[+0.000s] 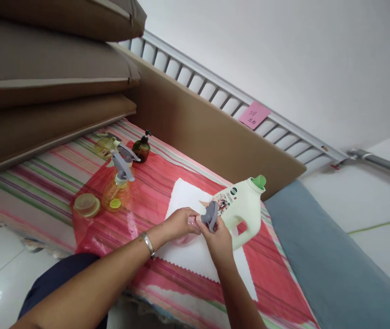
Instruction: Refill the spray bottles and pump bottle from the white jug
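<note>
My left hand [182,221] is closed around the neck of a clear pink spray bottle [182,240], whose body is partly hidden behind my wrist. My right hand [218,238] grips the grey trigger spray head [210,214] at the top of that bottle, fingers wrapped round it. Both hands meet above a white cloth [195,261] with a zigzag edge. Just behind them a pale green detergent jug [251,208] with its green spout stands on the cloth. Whether the spray head is fully seated on the neck cannot be made out.
To the left stand a yellow spray bottle [114,192] with a grey head, another like it behind, a round lidded jar [87,205] and a dark green pump bottle [142,148]. Red plastic sheeting [154,176] covers striped fabric. A brown board [212,132] and stacked cushions [54,59] border the area.
</note>
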{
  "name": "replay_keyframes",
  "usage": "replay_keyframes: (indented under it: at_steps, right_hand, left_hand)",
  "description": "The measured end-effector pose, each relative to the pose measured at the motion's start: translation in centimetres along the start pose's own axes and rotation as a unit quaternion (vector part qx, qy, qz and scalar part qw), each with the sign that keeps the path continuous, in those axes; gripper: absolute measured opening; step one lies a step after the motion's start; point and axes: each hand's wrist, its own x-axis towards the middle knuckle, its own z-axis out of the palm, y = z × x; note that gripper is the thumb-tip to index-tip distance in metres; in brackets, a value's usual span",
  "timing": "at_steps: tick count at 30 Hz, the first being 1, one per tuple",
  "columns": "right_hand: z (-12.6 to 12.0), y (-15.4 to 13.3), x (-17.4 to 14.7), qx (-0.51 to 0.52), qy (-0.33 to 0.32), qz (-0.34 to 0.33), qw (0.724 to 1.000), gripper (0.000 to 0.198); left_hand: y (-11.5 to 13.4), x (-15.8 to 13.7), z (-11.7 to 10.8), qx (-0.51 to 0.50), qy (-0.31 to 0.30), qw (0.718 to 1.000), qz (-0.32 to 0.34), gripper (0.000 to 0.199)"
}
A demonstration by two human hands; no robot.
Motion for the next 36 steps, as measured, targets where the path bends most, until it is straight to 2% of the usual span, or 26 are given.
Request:
replay_keyframes:
  at_steps: [4,7,11,17,25,31,36]
  right_hand:
    - [0.0,0.1,0.2,0.052,-0.023,-0.007,0.998,0.040]
    - [0.0,0.3,0.2,0.114,-0.041,0.029,0.992,0.044]
    - [0.0,0.7,-0.2,0.153,-0.004,0.055,0.987,0.043]
    - [0.0,0.9,-0.3,0.188,-0.042,0.028,0.981,0.040]
    - [0.3,2.2,0.4,0.220,-0.040,0.000,0.975,0.046]
    - [-0.6,1.6,1.1,0.213,-0.074,-0.046,0.973,0.030]
    - [-0.4,1.7,1.4,0.216,-0.074,-0.065,0.971,0.027]
  left_hand:
    - [0.5,-0.3,0.0,0.002,0.006,1.000,-0.005,0.024]
    - [0.6,-0.4,0.1,-0.025,0.005,1.000,-0.012,0.024]
    - [0.4,-0.2,-0.1,-0.017,0.010,0.999,-0.028,0.030]
    - [0.9,-0.1,0.0,-0.016,0.011,1.000,-0.024,0.025]
    - [0.7,0.1,-0.2,-0.008,-0.008,1.000,-0.006,0.029]
    - [0.6,0.1,-0.1,0.001,-0.006,1.000,-0.011,0.028]
    - [0.6,0.2,-0.1,0.004,-0.005,1.000,-0.031,0.033]
